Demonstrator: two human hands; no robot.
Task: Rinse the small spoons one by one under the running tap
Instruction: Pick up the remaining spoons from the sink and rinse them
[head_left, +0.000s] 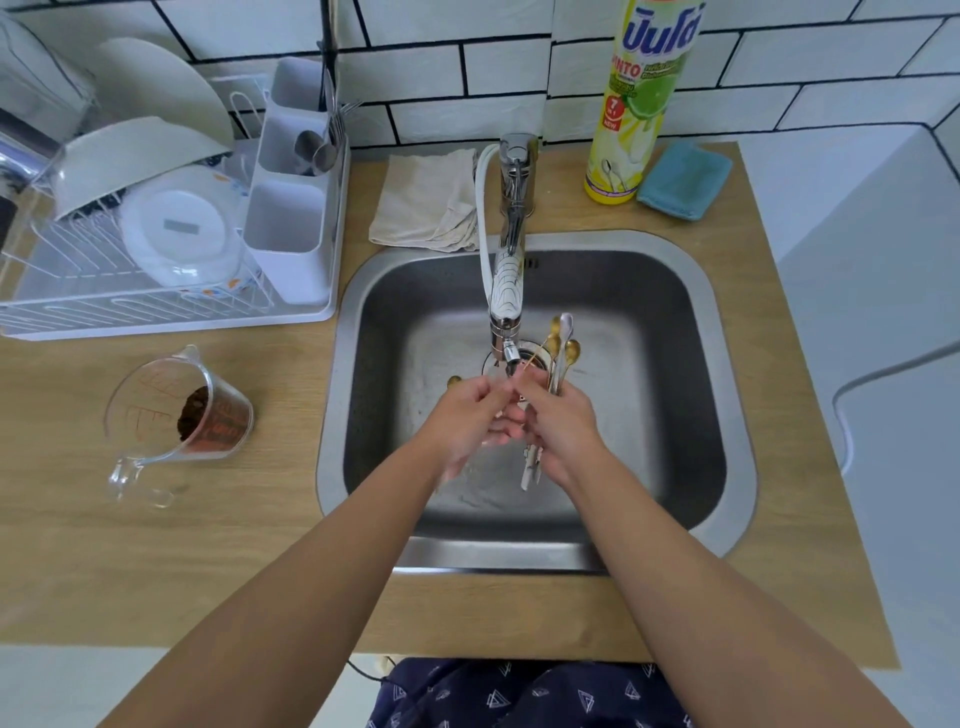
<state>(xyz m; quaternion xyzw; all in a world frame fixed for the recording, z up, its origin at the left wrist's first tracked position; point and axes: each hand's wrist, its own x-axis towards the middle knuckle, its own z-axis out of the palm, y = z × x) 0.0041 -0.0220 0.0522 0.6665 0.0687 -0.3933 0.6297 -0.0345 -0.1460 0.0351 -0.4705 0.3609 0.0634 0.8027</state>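
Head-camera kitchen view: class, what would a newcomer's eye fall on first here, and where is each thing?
First, the two hands meeting under the chrome tap over the square steel sink: the right hand grips a bundle of small gold-and-white spoons, the left hand pinches one beneath the spout. Next, the tall yellow dish-soap bottle against the tiles behind the sink, and the clear measuring jug lying on the wooden counter, left.

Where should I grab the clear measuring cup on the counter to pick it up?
Take the measuring cup by its loop handle, which points toward the counter's near edge, coming from the near side with the left hand. The cup stands upright left of the sink with dark contents, so keep it level; the spout faces away.
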